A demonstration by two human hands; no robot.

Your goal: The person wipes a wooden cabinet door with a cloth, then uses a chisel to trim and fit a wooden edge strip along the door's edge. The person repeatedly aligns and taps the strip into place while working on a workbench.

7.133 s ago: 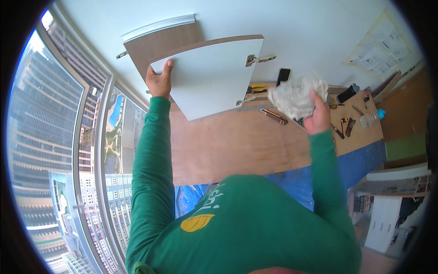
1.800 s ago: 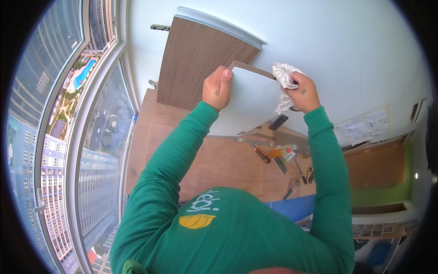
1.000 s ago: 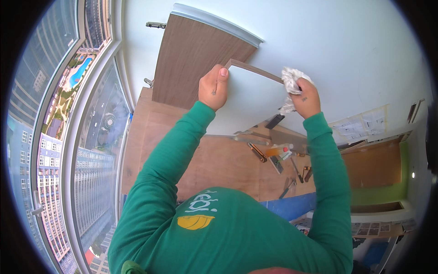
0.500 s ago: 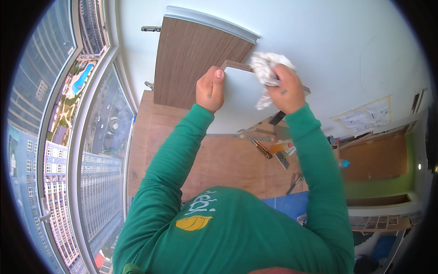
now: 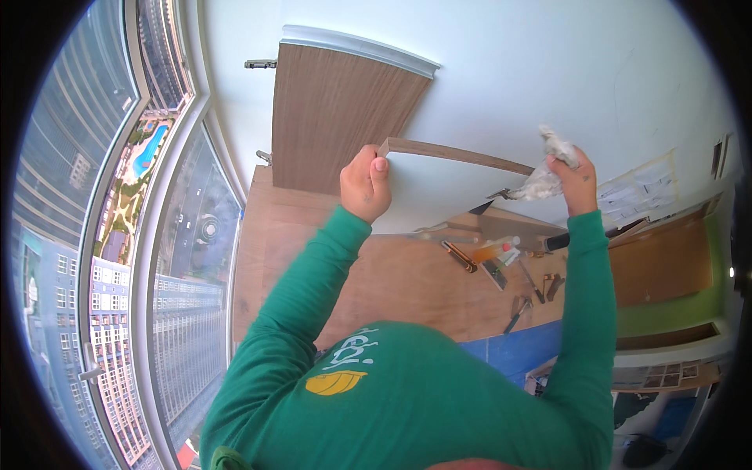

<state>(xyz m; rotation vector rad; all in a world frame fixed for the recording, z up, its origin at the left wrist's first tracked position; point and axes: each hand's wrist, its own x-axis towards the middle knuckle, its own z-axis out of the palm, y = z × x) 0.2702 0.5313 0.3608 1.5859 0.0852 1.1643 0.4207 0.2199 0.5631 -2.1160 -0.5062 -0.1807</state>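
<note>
My left hand (image 5: pixel 366 184) is closed round the upper left corner of a white panel (image 5: pixel 439 188) with a wood-grain edge, thumb on the white face. The panel stands tilted over the plywood worktop (image 5: pixel 352 290). My right hand (image 5: pixel 577 182) grips a crumpled whitish rag (image 5: pixel 539 185) at the panel's right end, where a small dark hinge sticks out beside it. Behind the panel, a brown wood-grain cabinet door (image 5: pixel 337 117) leans on the wall, with a metal strip along its top and hinges (image 5: pixel 260 63) on its left edge.
On the worktop's right part lie a utility knife (image 5: pixel 459 256), a bottle of orange liquid (image 5: pixel 490 250), a flat-bladed tool (image 5: pixel 493 274) and several other tools. Tall windows (image 5: pixel 176 219) line the left side. Paper sheets (image 5: pixel 638 188) are taped to the wall at right.
My right hand has moved the rag rightward and down, from the panel's upper middle to its right end. The left hand keeps its corner, slightly lower in the picture.
</note>
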